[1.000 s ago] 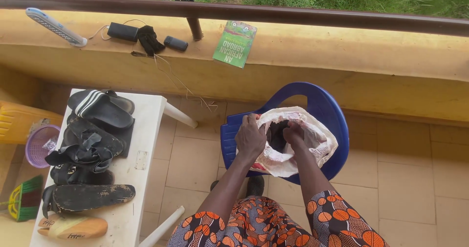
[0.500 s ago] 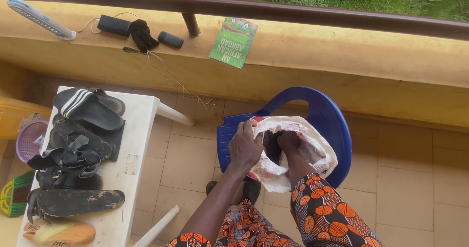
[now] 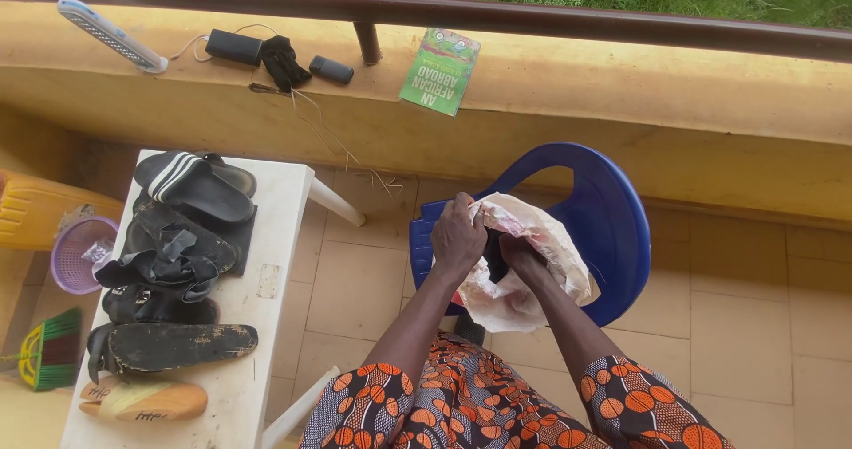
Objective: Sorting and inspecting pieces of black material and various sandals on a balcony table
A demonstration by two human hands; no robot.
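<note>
Our left hand (image 3: 458, 236) grips the bag (image 3: 532, 263) rim to hold it open on the chair (image 3: 612, 227). Our right hand (image 3: 517, 252) digs inside; we cannot tell its grip.

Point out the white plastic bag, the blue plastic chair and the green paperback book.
white plastic bag (image 3: 546, 236), head view, its crumpled right side.
blue plastic chair (image 3: 612, 227), head view, its curved backrest.
green paperback book (image 3: 438, 72), head view, cover's middle.
</note>
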